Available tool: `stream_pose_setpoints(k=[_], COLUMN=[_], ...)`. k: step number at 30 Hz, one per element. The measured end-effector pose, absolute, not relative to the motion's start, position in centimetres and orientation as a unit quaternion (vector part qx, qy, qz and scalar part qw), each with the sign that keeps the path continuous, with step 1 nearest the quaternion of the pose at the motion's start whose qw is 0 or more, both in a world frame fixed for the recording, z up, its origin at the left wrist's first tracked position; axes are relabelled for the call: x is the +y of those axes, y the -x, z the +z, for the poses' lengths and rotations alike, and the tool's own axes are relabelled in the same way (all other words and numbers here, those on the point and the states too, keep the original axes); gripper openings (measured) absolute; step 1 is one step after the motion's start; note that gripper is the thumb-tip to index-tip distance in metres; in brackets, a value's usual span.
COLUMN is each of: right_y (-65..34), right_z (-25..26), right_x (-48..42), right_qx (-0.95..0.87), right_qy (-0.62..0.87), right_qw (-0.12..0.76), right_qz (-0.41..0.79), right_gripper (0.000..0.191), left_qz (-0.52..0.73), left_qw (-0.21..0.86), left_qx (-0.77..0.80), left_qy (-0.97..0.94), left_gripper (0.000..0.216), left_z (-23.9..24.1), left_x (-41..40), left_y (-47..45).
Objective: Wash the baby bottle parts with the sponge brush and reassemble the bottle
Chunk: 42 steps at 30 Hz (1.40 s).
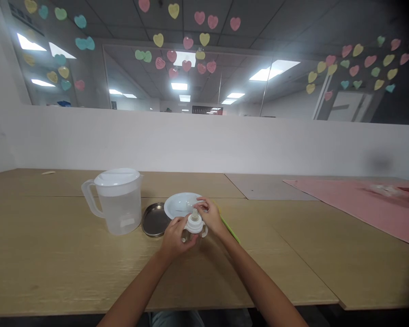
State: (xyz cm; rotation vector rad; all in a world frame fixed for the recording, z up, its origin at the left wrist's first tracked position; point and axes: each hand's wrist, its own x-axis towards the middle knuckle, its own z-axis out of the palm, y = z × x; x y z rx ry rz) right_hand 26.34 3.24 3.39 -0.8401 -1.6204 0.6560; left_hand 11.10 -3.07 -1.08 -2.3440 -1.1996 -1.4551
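Baby bottle (194, 225) with a white collar is near the middle of the tabletop (88, 277), upright between the two hands, close in front of the person; whether its base touches the wood, I cannot tell. The left hand (176, 237) grasps the bottle from its nine o'clock side, with fingers bent around the body. The right hand (208, 217) comes from the two o'clock side, its fingers curled close at the clear nipple (195, 215), but whether they pinch it or only hover, I cannot tell. Seen from the bottle, a white bowl (172, 199) lies at eleven o'clock, just behind, a dark metal tray (154, 221) at nine to ten o'clock, and a lidded plastic jug (120, 206) farther out at about ten o'clock. A green stick (230, 230) lies near three o'clock, partly hidden by the right wrist. In my judgement, the bottle could tilt if the left hand loosens while the right hand presses on the top, because only one side seems firmly supported. A sudden slip away from the person could also knock the bowl, since it is so near, and a wide swing of the right forearm could push the stick aside
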Motion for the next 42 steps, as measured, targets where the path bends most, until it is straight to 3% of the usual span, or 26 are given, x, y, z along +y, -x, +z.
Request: stream_pose_setpoints(k=[9,16,22,27,34,42], right_y=[-27.1,-27.3,-27.4,-27.6,-27.8,-27.9], right_z=[4.0,3.7,4.1,4.0,3.5,3.7], right_x=[3.1,3.2,2.9,3.1,3.4,3.1], right_qx=[-0.724,-0.725,-0.747,-0.762,-0.779,-0.789], right_qy=[0.425,0.403,0.413,0.421,0.420,0.426], right_qw=[0.502,0.506,0.493,0.478,0.448,0.410], right_qz=[0.210,0.236,0.167,0.112,0.127,0.166], right_gripper=[0.016,0.040,0.024,0.022,0.022,0.040], left_qz=[-0.483,-0.482,-0.478,-0.478,-0.482,-0.474], left_qw=[0.070,0.061,0.054,0.062,0.055,0.038], left_qx=[-0.400,-0.398,-0.398,-0.399,-0.397,-0.402], left_qy=[0.776,0.778,0.781,0.780,0.779,0.783], left_gripper=[0.055,0.055,0.054,0.055,0.054,0.055], left_z=[-1.1,-1.0,-0.9,-0.9,-1.0,-1.0], left_x=[-3.1,-3.1,-3.2,-3.1,-3.1,-3.1], left_y=[-11.1,-11.1,-11.1,-11.1,-11.1,-11.0])
